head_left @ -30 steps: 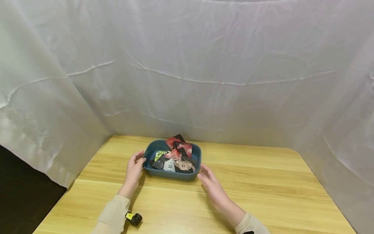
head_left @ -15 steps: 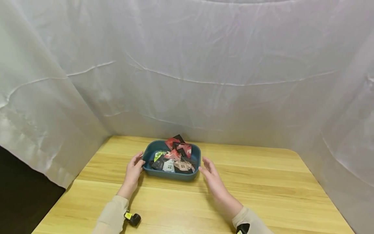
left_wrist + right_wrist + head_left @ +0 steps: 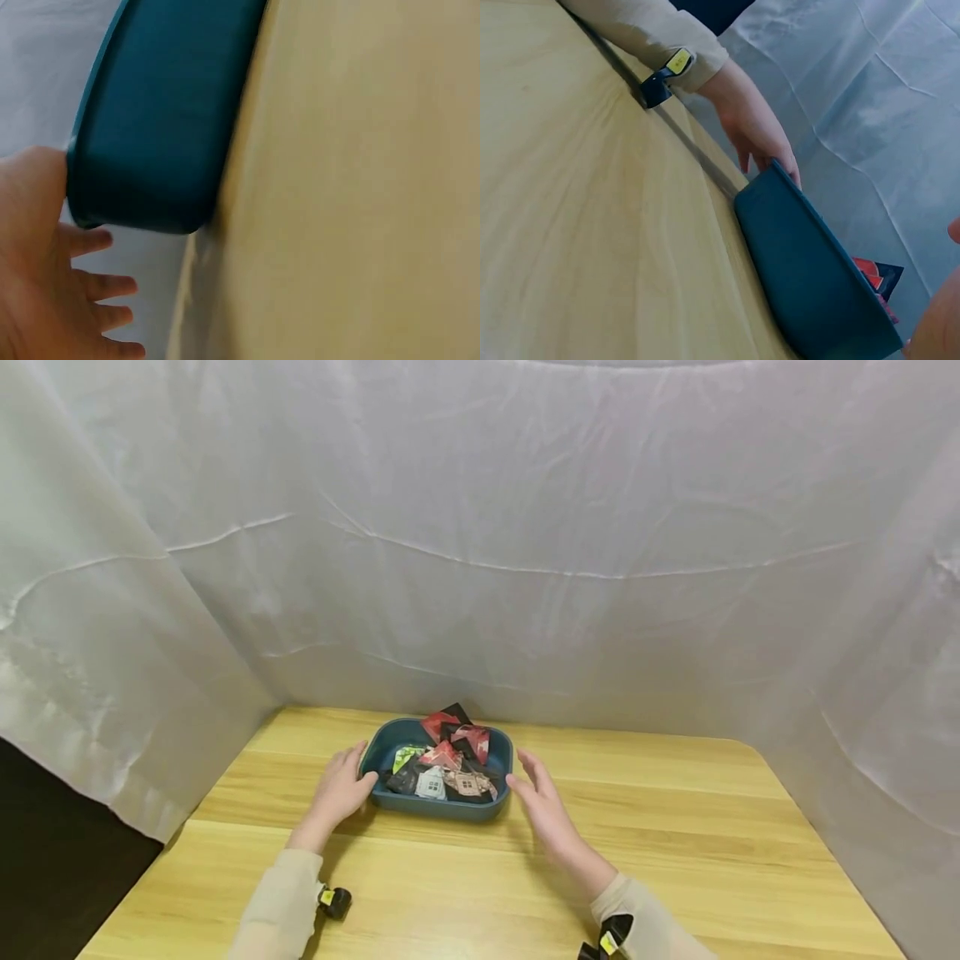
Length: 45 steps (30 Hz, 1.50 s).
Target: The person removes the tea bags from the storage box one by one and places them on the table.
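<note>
A dark blue-green rectangular tub (image 3: 442, 808) with rounded corners stands on the wooden table, towards its back. Inside it lie several crumpled small packets (image 3: 442, 756), red, black, green, pale blue and tan; some stick up above the rear rim. My left hand (image 3: 337, 789) is at the tub's left end, thumb at the rim; in the left wrist view its other fingers (image 3: 109, 286) are spread and straight. At the opposite end my right hand (image 3: 551, 814) has its thumb close to the rim and its fingers extended alongside; whether it touches is unclear.
The wooden table (image 3: 675, 843) extends to the right and in front of the tub. A pale grey curtain (image 3: 525, 568) hangs behind and at both sides. Black wrist devices (image 3: 335, 903) sit on both sleeves.
My left hand has shifted so its thumb reaches over to the tub's rim. My right hand has moved slightly up along the right end. The tub stays practically in place.
</note>
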Motion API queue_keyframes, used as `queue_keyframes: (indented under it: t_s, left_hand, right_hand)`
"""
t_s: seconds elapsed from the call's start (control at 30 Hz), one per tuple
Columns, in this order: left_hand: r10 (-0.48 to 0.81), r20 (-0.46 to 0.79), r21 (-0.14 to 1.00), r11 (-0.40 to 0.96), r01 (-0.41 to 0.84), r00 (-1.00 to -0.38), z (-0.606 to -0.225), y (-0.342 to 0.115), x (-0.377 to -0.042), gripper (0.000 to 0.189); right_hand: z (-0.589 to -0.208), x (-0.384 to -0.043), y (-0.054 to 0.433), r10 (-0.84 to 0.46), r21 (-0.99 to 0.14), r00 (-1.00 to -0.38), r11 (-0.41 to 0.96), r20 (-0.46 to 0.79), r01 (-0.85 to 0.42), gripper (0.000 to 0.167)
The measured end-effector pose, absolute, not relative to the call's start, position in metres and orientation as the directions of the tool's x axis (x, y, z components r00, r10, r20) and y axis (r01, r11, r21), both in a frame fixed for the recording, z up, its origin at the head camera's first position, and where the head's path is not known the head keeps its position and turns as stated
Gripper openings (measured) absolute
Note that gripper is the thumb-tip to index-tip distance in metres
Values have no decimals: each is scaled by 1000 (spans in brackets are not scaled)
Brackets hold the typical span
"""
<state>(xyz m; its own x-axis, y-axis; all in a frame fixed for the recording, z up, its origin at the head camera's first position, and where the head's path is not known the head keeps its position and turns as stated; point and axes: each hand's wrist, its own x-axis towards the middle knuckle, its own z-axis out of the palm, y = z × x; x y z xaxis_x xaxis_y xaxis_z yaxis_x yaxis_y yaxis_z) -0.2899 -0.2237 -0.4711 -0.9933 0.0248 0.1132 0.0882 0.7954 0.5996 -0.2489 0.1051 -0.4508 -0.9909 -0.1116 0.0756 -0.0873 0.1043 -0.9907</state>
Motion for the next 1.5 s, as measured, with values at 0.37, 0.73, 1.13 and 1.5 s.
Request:
queue_keyframes:
  t_s: [0.37,0.73,1.13,1.5]
  left_hand:
    - [54,144,445,888,113,-988,-458,-226,-308,61]
    - [82,102,305,946,110,-991,-455,-225,-306,59]
    - [71,57,282,956,85,-996,-454,-220,-299,64]
    - [56,34,301,951,64,-998,-453,-217,-299,66]
  right_hand:
    - [-429,-274,102,-176,-946,-955,180,239,-270,61]
    - [-411,-299,83,-201,-874,-924,308,326,-376,60]
    - [-407,-333,66,-225,-819,-927,436,301,-372,62]
    - [-413,-365,57,-266,-783,-951,553,157,-284,60]
